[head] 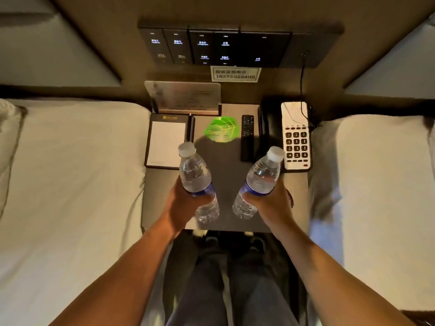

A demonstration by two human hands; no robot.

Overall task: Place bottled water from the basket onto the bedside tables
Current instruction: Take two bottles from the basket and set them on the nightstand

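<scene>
My left hand (182, 203) grips left bottle (197, 180), right hand (274, 203) grips right bottle (260, 181). Both above table (226, 161) front; caps tilt away, bases toward me. Bare tabletop directly beneath, between notepad (166, 143) and phone (296, 136).

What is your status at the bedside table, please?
Left hand and right hand each grip a water bottle. Both held over the bedside table, not yet down. Front of table clear; remote behind.
</scene>
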